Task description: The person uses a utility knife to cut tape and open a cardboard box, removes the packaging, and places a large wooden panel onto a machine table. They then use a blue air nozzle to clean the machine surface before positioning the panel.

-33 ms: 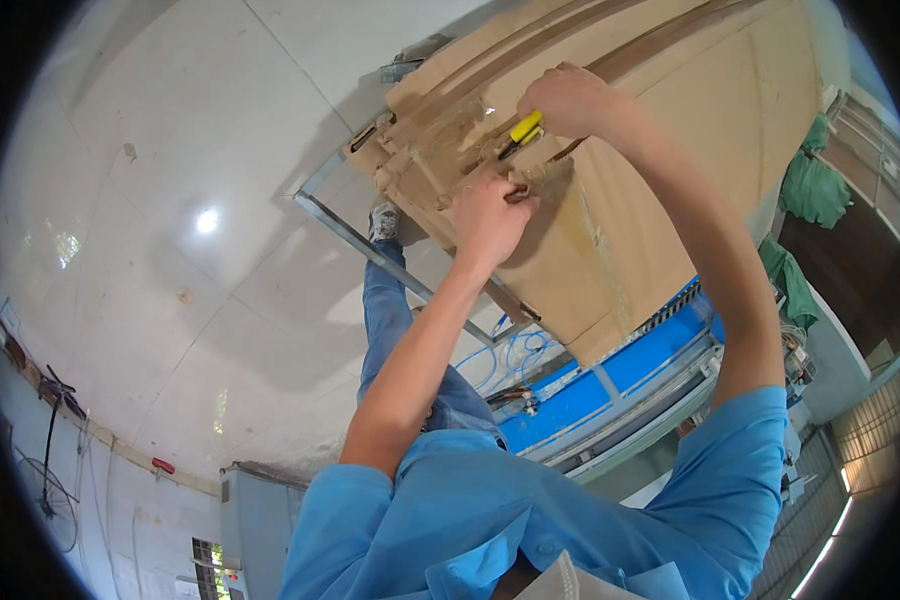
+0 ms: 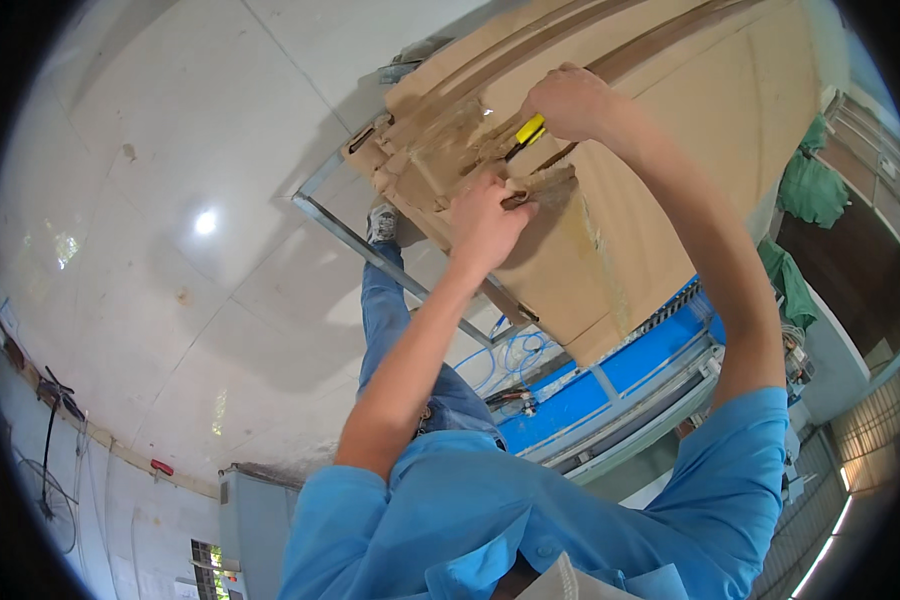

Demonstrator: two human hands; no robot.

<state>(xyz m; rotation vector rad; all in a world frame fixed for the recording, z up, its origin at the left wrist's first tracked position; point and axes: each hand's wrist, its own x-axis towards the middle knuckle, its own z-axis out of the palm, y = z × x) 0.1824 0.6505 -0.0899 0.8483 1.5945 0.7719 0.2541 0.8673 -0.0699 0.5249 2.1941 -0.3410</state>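
Note:
A large brown cardboard sheet (image 2: 660, 210), torn and taped near its left end, lies in front of me. My right hand (image 2: 573, 103) is closed around a yellow and black utility knife (image 2: 530, 130), whose dark front end points down and left at the cardboard. Below and left of the knife, my left hand (image 2: 490, 222) pinches a raised, torn cardboard flap (image 2: 545, 183). The flap stands up from the sheet, close to the knife's tip. The blade itself is too small to make out.
A metal frame (image 2: 355, 238) juts out left of the cardboard. Below it lie blue hoses (image 2: 518, 358) beside a blue machine bed (image 2: 560, 410). Green cloths (image 2: 815, 190) hang at the right. A pale tiled floor (image 2: 170, 250) spreads at the left.
The knife has shifted slightly right and up with my right hand. The torn flap now stands out a bit more above my left hand, which has barely moved.

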